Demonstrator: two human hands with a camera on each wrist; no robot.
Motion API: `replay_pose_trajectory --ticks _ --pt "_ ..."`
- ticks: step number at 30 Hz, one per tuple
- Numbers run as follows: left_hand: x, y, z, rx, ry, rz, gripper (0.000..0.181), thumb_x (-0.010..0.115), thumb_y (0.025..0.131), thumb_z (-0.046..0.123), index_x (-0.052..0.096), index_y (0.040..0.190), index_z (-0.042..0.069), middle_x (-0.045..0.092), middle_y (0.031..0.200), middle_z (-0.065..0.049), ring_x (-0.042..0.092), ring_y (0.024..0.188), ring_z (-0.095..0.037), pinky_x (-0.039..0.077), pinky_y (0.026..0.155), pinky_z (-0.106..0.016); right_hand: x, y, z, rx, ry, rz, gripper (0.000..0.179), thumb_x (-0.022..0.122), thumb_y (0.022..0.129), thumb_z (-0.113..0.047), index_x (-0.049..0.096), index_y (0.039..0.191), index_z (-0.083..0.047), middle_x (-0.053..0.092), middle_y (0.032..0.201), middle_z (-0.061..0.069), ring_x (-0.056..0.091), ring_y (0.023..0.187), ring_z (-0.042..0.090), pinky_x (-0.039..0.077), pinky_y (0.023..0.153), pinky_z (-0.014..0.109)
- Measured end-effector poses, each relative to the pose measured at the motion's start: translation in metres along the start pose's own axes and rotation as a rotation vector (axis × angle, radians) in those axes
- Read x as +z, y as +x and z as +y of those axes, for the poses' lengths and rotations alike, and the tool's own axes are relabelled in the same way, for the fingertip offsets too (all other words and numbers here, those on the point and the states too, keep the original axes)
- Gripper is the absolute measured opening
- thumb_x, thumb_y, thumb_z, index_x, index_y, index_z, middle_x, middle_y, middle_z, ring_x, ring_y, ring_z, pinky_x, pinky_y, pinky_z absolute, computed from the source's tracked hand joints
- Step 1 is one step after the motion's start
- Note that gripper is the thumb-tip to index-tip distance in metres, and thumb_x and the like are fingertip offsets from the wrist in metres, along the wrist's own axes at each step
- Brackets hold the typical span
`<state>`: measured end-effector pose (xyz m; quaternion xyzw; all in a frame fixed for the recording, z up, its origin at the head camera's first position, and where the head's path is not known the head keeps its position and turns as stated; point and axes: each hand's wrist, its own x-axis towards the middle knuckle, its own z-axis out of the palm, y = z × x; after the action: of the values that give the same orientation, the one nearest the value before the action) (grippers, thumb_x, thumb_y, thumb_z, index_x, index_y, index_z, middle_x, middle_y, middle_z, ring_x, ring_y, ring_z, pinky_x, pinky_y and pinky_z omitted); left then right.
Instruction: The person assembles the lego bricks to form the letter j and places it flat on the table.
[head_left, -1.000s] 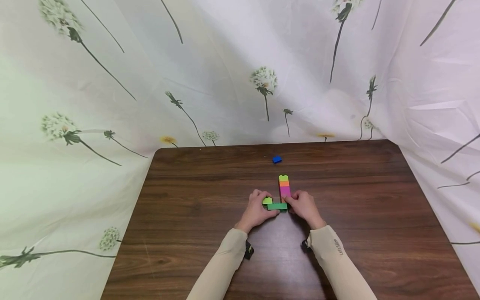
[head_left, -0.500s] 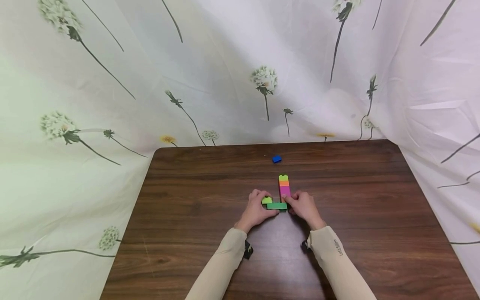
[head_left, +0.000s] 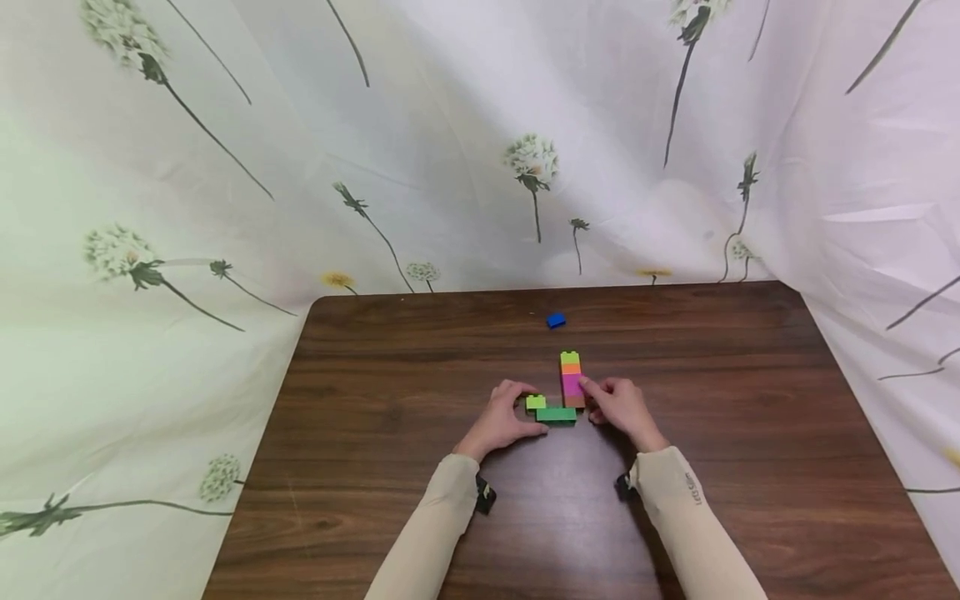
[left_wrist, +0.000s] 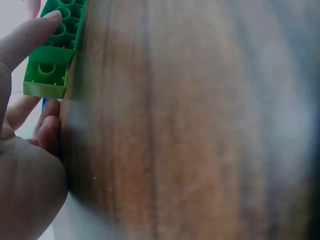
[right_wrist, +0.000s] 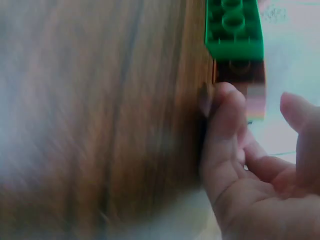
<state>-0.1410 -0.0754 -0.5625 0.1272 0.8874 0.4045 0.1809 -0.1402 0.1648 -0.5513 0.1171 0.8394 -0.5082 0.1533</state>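
Observation:
An assembly of toy building bricks lies on its side on the table, the hollow undersides facing the wrists. Its long green brick (head_left: pixel 556 415) is at the front, with a small lime brick (head_left: pixel 536 402) joined behind its left end. From the right end a row runs away: brown brick (head_left: pixel 574 402), magenta brick (head_left: pixel 572 385), orange brick (head_left: pixel 571 368), then a studded lime brick (head_left: pixel 570 357). My left hand (head_left: pixel 501 421) curves loosely about the left end, thumb in front, fingers behind. My right hand (head_left: pixel 622 408) is beside the row, its thumb apart from the bricks in the right wrist view.
A loose blue brick (head_left: pixel 556 320) lies behind the assembly, near the far edge of the brown wooden table (head_left: pixel 390 367). A white flowered cloth (head_left: pixel 450 167) hangs behind and at both sides of the table.
Both hands have loosened and drawn slightly outward, the left hand leftward and the right hand rightward. The brown brick, hidden before by the right hand, now shows. The assembly stays in place.

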Motion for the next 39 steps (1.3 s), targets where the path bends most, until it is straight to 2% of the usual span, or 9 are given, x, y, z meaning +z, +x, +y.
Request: replay_pose_trajectory --ticks 3,5,11,16,24,29,33,39 --pt "0.000 0.001 0.000 0.011 0.013 -0.001 0.057 0.081 0.076 0.037 0.058 0.126 0.020 0.050 0.123 -0.002 0.041 0.116 -0.019 0.043 0.098 -0.043 -0.008 0.014 0.001 -0.053 0.036 0.028 0.046 0.056 0.096 -0.043 0.065 0.101 0.002 0.067 0.078 0.011 0.063 0.061 0.013 0.054 0.060 0.028" --pt "0.000 0.000 0.000 0.020 0.012 0.001 0.056 0.081 0.076 0.036 0.059 0.125 0.019 0.050 0.122 -0.003 0.041 0.115 -0.019 0.043 0.098 -0.043 -0.013 0.023 0.000 -0.108 0.022 0.043 0.040 0.056 0.098 -0.035 0.063 0.107 0.003 0.067 0.085 0.016 0.063 0.065 0.014 0.054 0.062 0.028" --pt "-0.001 -0.002 0.002 0.018 0.012 0.002 0.054 0.080 0.077 0.036 0.059 0.124 0.017 0.050 0.118 -0.002 0.041 0.113 -0.019 0.042 0.098 -0.042 -0.020 0.050 -0.008 -0.253 -0.087 0.082 0.028 0.058 0.097 -0.025 0.062 0.111 -0.001 0.066 0.098 0.017 0.060 0.081 0.022 0.049 0.069 0.028" --pt "0.000 -0.004 0.002 -0.005 0.012 0.003 0.053 0.079 0.078 0.037 0.060 0.124 0.019 0.050 0.117 0.001 0.040 0.112 -0.017 0.042 0.098 -0.040 -0.018 0.073 -0.017 -0.325 -0.137 0.051 0.026 0.058 0.097 -0.023 0.061 0.114 -0.003 0.065 0.103 0.015 0.058 0.091 0.025 0.046 0.077 0.032" --pt "-0.001 -0.004 0.003 0.021 0.022 0.009 0.053 0.080 0.078 0.037 0.060 0.124 0.019 0.050 0.117 0.000 0.041 0.112 -0.017 0.042 0.098 -0.039 -0.017 0.098 -0.033 -0.369 -0.191 -0.007 0.026 0.058 0.097 -0.017 0.058 0.117 -0.001 0.061 0.108 0.018 0.056 0.100 0.031 0.045 0.091 0.046" --pt "-0.001 -0.004 0.002 0.040 0.025 0.015 0.053 0.080 0.078 0.038 0.060 0.123 0.017 0.051 0.117 0.000 0.041 0.111 -0.017 0.042 0.097 -0.038 -0.013 0.108 -0.043 -0.405 -0.252 -0.034 0.032 0.057 0.096 -0.016 0.055 0.125 0.000 0.056 0.113 0.020 0.053 0.100 0.032 0.044 0.091 0.047" --pt "0.001 -0.005 0.001 0.049 0.035 0.013 0.054 0.080 0.078 0.038 0.060 0.124 0.018 0.051 0.117 0.001 0.041 0.110 -0.016 0.043 0.096 -0.036 -0.008 0.113 -0.050 -0.397 -0.313 -0.074 0.039 0.055 0.098 -0.017 0.050 0.134 -0.003 0.051 0.118 0.021 0.049 0.100 0.031 0.044 0.088 0.046" --pt "0.001 -0.005 -0.001 0.045 0.048 0.019 0.053 0.079 0.078 0.038 0.060 0.124 0.018 0.051 0.117 0.001 0.041 0.110 -0.016 0.043 0.095 -0.034 -0.002 0.114 -0.058 -0.364 -0.368 -0.102 0.041 0.049 0.100 -0.016 0.047 0.139 -0.005 0.044 0.130 0.025 0.045 0.110 0.035 0.041 0.097 0.053"
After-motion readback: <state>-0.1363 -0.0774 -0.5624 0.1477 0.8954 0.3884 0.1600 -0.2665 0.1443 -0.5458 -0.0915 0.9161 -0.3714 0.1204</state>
